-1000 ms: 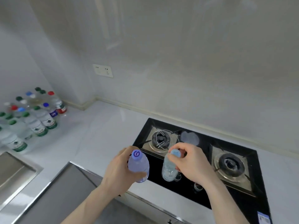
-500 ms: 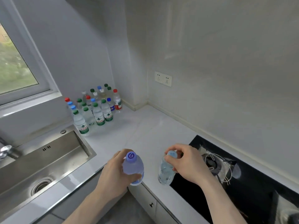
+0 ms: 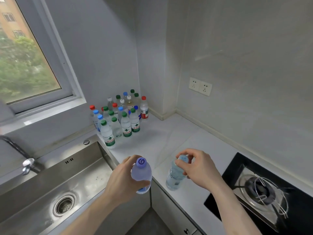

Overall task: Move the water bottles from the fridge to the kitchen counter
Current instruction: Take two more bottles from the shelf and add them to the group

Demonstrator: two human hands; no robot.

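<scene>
Plastic bottles upright: left hand (image 3: 122, 178) grips one (image 3: 142, 175), right hand (image 3: 198, 168) pinches another (image 3: 175, 175) by its cap; cluster (image 3: 121, 117) stands ahead-left on counter (image 3: 169, 134).

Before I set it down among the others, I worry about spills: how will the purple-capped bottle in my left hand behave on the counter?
The purple-capped bottle looks full, so probably heavy for its size. It is tall and narrow, so a nudge near the cap could tip it, and the cluster of bottles stands close-packed. Its clear plastic wall would likely flex under the left hand.
</scene>
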